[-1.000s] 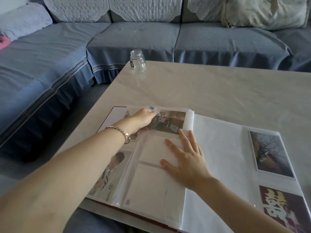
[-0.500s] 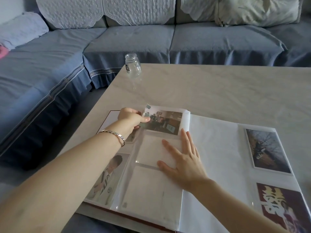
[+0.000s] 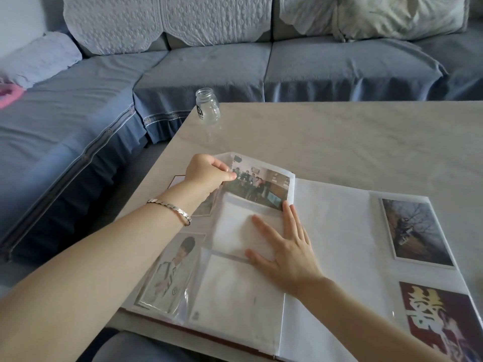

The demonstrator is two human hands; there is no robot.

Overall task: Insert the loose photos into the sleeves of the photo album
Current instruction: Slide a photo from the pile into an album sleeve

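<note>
An open photo album (image 3: 332, 231) lies on the pale table. A group photo (image 3: 258, 186) sits in the top sleeve of the left-hand page, and my left hand (image 3: 209, 175) pinches its left edge together with the clear plastic there. My right hand (image 3: 285, 246) lies flat with straight fingers on the middle sleeves of that page, pressing it down. A portrait photo (image 3: 172, 270) fills a lower left sleeve. On the right page sit a tree photo (image 3: 415, 231) and a dark red photo (image 3: 441, 325).
A small empty glass jar (image 3: 207, 106) stands near the table's far left corner. A blue-covered corner sofa (image 3: 209, 71) wraps around the far and left sides. The table edge (image 3: 162, 155) runs diagonally close to the album's left side.
My left hand has drawn back leftward from over the group photo to its left edge and now pinches there. My right hand has stayed flat on the page.
</note>
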